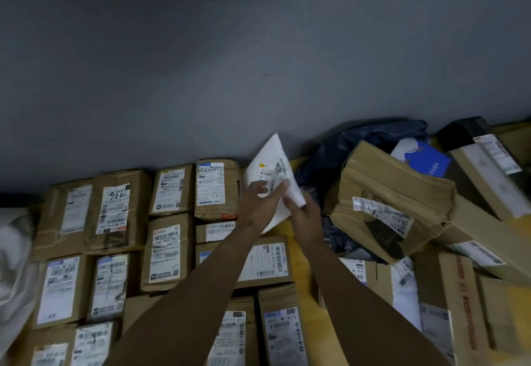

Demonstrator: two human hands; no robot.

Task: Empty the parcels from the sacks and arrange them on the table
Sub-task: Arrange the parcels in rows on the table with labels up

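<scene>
A flat white mailer parcel with a barcode label stands tilted against the grey wall at the back of the yellow table. My left hand lies over its front with fingers spread on the label. My right hand grips its lower right edge. Rows of brown cardboard parcels lie label-up to the left and in front. To the right sits a loose heap with a large tilted brown box.
A dark blue plastic bag lies crumpled behind the heap, with a blue and white packet and a black parcel beside it. A pale sack sits at the far left. The grey wall rises right behind the table.
</scene>
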